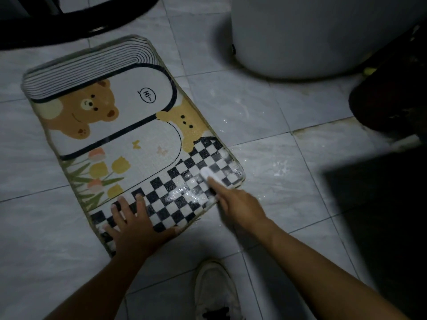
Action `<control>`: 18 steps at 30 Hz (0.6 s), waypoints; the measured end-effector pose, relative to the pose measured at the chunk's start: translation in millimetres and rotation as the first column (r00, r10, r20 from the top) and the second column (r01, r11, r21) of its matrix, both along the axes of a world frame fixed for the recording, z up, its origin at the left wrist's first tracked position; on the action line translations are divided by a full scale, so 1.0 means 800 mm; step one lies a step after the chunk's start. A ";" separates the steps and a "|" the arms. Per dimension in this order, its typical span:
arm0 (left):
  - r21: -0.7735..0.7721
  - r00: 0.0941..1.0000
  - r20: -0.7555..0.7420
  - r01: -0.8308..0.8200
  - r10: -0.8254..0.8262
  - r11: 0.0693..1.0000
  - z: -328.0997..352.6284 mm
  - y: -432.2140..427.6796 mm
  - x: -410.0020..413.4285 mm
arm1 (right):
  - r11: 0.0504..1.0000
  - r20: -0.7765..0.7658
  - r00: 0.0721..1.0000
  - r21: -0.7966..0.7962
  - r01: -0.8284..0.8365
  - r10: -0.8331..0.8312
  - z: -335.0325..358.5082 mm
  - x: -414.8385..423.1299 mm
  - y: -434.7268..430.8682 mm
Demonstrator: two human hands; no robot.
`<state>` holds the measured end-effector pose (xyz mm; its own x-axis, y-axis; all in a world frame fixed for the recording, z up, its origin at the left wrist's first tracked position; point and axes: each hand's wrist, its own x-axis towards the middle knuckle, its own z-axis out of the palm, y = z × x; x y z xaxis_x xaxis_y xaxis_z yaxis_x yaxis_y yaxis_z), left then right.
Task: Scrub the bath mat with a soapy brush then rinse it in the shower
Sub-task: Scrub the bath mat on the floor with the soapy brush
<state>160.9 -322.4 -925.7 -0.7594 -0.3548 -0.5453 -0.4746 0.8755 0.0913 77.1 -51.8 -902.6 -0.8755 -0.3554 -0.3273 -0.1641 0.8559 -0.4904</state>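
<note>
Head view, mat: bear-print fabric bath mat flat on grey tiled floor.
Left hand: fingers spread, pressing chequered edge.
Right hand: fingers hold small white brush at sudsy corner.
Progress: scrubbing barely begun; rinse left.

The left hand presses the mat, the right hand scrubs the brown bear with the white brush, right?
No. In head view the right hand scrubs the checkered corner of the printed bath mat with the white brush; the left hand presses it.
</note>
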 end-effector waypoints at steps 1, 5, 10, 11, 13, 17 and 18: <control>0.009 1.000 0.000 -0.006 0.006 1.000 0.000 0.000 0.000 | 0.994 -0.013 0.994 0.002 0.107 -0.107 -0.001 -0.008 0.012; 0.009 0.999 0.052 0.012 -0.012 1.000 0.001 0.001 -0.002 | 0.923 0.053 0.928 -0.102 0.372 -0.368 0.005 -0.009 0.011; 0.025 0.997 0.074 0.030 -0.032 0.999 0.004 0.002 -0.003 | 0.999 0.047 0.999 -0.037 0.017 -0.015 0.005 0.026 -0.018; 0.024 0.997 0.073 0.031 -0.033 0.999 0.004 0.002 -0.002 | 0.998 0.018 0.998 0.009 0.065 -0.065 0.004 0.016 -0.003; 0.026 0.997 0.064 0.030 -0.032 0.999 0.004 0.001 -0.001 | 0.962 -0.028 0.962 0.020 0.271 -0.271 0.010 0.001 0.023; 0.059 0.998 0.062 0.028 -0.032 0.998 0.005 0.000 0.000 | 0.931 0.120 0.945 -0.171 0.323 -0.305 0.017 0.038 -0.023; 0.062 0.997 0.063 0.028 -0.032 0.998 0.006 -0.001 0.001 | 0.954 0.139 0.970 -0.199 0.223 -0.197 0.016 0.055 -0.038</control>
